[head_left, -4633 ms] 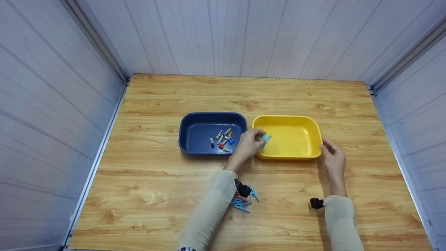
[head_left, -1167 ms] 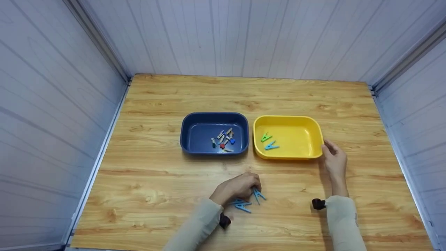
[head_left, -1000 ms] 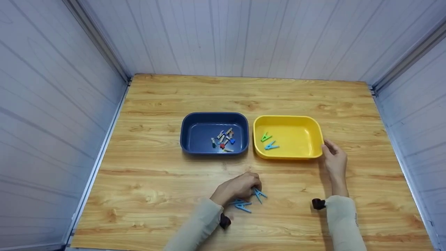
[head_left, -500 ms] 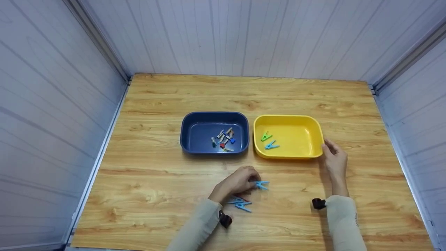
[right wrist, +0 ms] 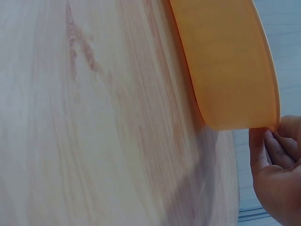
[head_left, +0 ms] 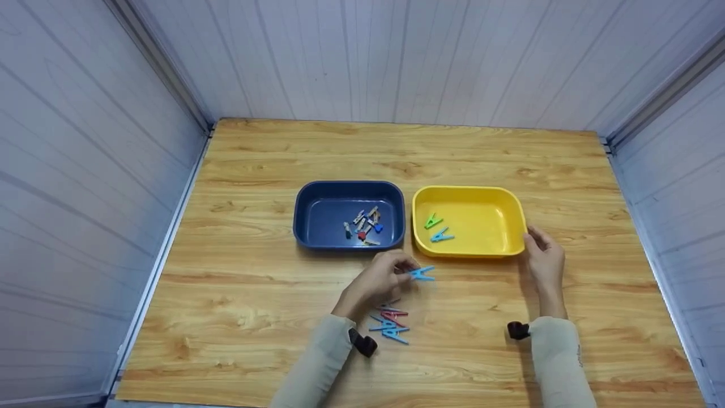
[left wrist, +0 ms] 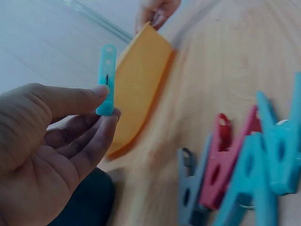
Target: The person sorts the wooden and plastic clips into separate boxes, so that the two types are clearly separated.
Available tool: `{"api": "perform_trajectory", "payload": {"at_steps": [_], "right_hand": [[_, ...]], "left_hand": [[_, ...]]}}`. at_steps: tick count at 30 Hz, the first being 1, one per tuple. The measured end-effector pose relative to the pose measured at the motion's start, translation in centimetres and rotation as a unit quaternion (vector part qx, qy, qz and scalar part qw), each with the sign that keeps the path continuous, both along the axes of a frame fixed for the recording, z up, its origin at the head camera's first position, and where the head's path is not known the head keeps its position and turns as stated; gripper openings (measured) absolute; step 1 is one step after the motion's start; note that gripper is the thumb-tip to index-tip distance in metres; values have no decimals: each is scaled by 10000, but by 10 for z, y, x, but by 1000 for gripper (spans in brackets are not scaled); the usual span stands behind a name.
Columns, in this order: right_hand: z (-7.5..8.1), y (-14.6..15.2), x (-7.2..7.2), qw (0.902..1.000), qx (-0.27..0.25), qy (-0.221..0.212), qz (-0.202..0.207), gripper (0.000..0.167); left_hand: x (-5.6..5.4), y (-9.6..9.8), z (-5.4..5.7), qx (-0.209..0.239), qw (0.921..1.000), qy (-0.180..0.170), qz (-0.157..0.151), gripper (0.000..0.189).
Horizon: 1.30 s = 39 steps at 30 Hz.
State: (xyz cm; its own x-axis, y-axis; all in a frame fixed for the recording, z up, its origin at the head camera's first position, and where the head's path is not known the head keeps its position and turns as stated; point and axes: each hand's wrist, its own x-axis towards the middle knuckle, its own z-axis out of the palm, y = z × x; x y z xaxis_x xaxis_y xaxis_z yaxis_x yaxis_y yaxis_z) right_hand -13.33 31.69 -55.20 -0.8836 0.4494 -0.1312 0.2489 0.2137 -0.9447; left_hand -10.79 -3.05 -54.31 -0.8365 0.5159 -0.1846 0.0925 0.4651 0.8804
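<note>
My left hand (head_left: 380, 279) pinches a light blue clothespin (head_left: 422, 273) between thumb and fingertips, just in front of the yellow bin (head_left: 470, 254). Seen from the left wrist, that clothespin (left wrist: 107, 70) stands upright in the grip. The right hand (head_left: 545, 262) holds the yellow bin's right end at its rim; in the right wrist view its fingers (right wrist: 287, 150) meet the bin's corner. A green clothespin (head_left: 433, 221) and a blue clothespin (head_left: 442, 235) lie inside the yellow bin. Below the left hand are a red clothespin (head_left: 393, 314), a grey clothespin (left wrist: 190, 188) and blue clothespins (head_left: 395, 334).
A dark blue bin (head_left: 317, 246) stands left of the yellow one, with several small wooden clips (head_left: 361, 224) on its floor. The wood-grain table (head_left: 238, 294) is walled by pale panels (head_left: 362, 62) at the back and sides.
My left hand has left the yellow bin, picked up a blue clothespin from the pile and lifted it back toward the bins. A green and a blue clothespin now lie in the yellow bin.
</note>
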Motion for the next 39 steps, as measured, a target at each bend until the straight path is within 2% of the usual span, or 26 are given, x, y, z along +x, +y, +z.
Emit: {"api": "perform_trajectory", "payload": {"at_steps": [4,8,10,17,21,24,29,32,36,39], "right_hand": [[-12,6,-3,9999,124,117,8,39],[-14,6,-4,9998,138,159,-13,38],[-11,4,-3,9999,89,111,-19,38],[14,-7,5,9999,30,15,107,39],[18,-9,7,9999,33,-15,138,39],[14,-7,5,9999,-3,19,105,38],[-5,2,-1,9999,-86,67,5,39],[-13,6,-3,9999,45,131,-8,40],[-13,6,-3,9998,117,182,-1,39],[-5,2,0,9999,16,150,-5,38]], "left_hand": [[-4,-2,7,23,9998,164,67,16],[-6,-2,12,66,9996,207,183,16],[-8,-2,14,122,9995,194,236,16],[-13,-1,20,355,9985,269,316,16],[-18,0,23,420,9976,424,347,17],[-21,0,26,432,9970,489,414,16],[-26,0,30,275,9964,654,455,17],[-29,2,32,215,9964,682,465,17],[-33,4,35,155,9964,683,476,17],[-37,6,37,97,9967,633,493,17]]}}
